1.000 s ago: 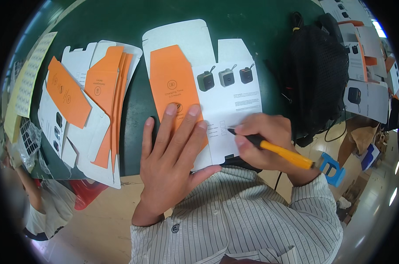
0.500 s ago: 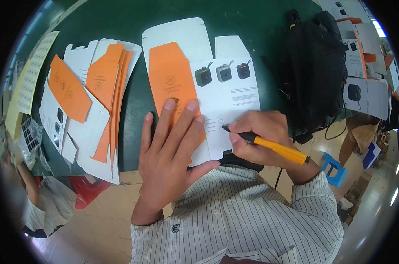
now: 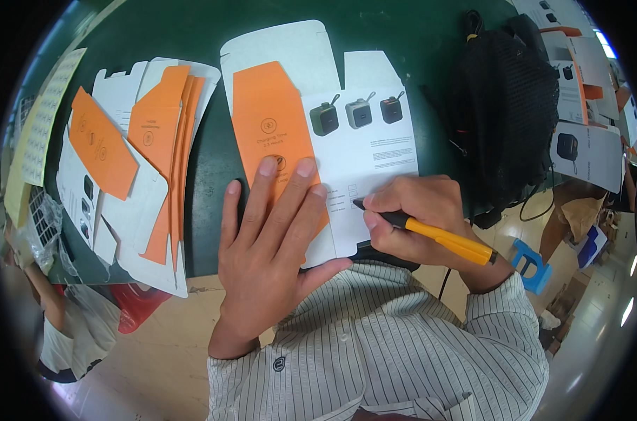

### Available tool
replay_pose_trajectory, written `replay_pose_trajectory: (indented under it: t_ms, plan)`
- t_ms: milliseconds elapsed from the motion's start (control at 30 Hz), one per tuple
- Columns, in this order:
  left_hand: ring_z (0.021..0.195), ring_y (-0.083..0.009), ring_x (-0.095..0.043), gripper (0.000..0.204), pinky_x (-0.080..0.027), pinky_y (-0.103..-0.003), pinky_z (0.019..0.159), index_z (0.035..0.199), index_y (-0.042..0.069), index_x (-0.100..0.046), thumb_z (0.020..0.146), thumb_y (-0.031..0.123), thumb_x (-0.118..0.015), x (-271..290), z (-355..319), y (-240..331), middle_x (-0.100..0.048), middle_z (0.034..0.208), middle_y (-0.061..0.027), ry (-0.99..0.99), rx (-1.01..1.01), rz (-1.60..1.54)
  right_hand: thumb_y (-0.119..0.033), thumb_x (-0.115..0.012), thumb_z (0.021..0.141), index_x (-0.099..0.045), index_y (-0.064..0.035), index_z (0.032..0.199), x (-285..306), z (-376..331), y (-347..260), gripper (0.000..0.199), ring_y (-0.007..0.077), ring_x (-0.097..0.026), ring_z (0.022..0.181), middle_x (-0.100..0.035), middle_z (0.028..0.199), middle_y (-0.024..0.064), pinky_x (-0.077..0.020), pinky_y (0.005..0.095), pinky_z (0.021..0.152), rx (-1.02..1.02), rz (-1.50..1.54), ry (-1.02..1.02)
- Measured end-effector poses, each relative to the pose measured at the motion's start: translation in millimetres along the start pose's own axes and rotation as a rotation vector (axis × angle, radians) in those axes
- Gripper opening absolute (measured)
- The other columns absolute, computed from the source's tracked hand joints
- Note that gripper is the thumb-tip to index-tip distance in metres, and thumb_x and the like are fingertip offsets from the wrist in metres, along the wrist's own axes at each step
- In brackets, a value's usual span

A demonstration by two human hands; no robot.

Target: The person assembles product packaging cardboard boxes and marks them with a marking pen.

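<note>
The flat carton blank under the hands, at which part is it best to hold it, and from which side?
Probably the white top flap of the flat carton blank, taken from the far side. That edge lies bare on the green table, while the left hand presses the orange panel and the right hand with the pen covers the near edge.

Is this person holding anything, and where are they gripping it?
The right hand grips a yellow pen near its black tip. The left hand holds nothing; it presses flat on the unfolded carton.

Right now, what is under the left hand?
The left hand lies flat on an unfolded orange and white carton on the green table. The carton part beneath the palm is hidden.
</note>
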State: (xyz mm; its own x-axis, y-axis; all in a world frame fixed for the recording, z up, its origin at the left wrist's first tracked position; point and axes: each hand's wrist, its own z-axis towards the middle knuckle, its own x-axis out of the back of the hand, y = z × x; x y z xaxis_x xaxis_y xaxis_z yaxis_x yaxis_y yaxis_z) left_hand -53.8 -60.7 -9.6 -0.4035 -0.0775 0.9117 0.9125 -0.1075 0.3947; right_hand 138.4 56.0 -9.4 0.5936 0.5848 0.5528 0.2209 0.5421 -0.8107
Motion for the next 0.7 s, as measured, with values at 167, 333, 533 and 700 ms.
replay_pose_trajectory:
  t_ms: [167, 333, 533, 700]
  plan:
    - [0.136, -0.0325, -0.039, 0.069, -0.023, -0.051, 0.112, 0.125, 0.007, -0.059, 0.078, 0.057, -0.062, 1, 0, 0, -0.050, 0.141, -0.0061, 0.000, -0.004, 0.001, -0.004, -0.071, 0.072, -0.059, -0.0012, 0.078, 1, 2, -2, 0.014, 0.0207, -0.067, 0.057, -0.066, 0.070, 0.0111, -0.0516, 0.0251, 0.054, -0.012, 0.023, -0.005]
    - [0.136, -0.0330, -0.039, 0.069, -0.023, -0.051, 0.112, 0.126, 0.006, -0.058, 0.079, 0.057, -0.061, 0, 0, 0, -0.051, 0.141, -0.0063, 0.002, 0.000, -0.004, -0.004, -0.071, 0.072, -0.058, -0.0014, 0.078, 0, 1, -2, 0.014, 0.0206, -0.066, 0.057, -0.066, 0.070, 0.0106, -0.0507, 0.0249, 0.053, -0.024, 0.022, -0.003]
    - [0.136, -0.0331, -0.039, 0.069, -0.024, -0.050, 0.111, 0.126, 0.007, -0.058, 0.079, 0.057, -0.061, 1, 0, 0, -0.051, 0.141, -0.0065, -0.007, 0.002, 0.001, -0.005, -0.071, 0.073, -0.058, -0.0014, 0.079, 0, 1, -2, 0.015, 0.0211, -0.066, 0.056, -0.066, 0.070, 0.0107, -0.0506, 0.0248, 0.052, -0.012, 0.015, 0.016]
    - [0.136, -0.0334, -0.039, 0.070, -0.025, -0.050, 0.111, 0.125, 0.007, -0.059, 0.078, 0.058, -0.061, 1, 1, 1, -0.051, 0.140, -0.0065, 0.001, -0.005, 0.003, -0.007, -0.066, 0.080, -0.059, -0.0019, 0.088, 5, -9, 9, 0.011, 0.0138, -0.062, 0.057, -0.063, 0.072, 0.0091, -0.0492, 0.0233, 0.052, 0.095, 0.112, 0.155]
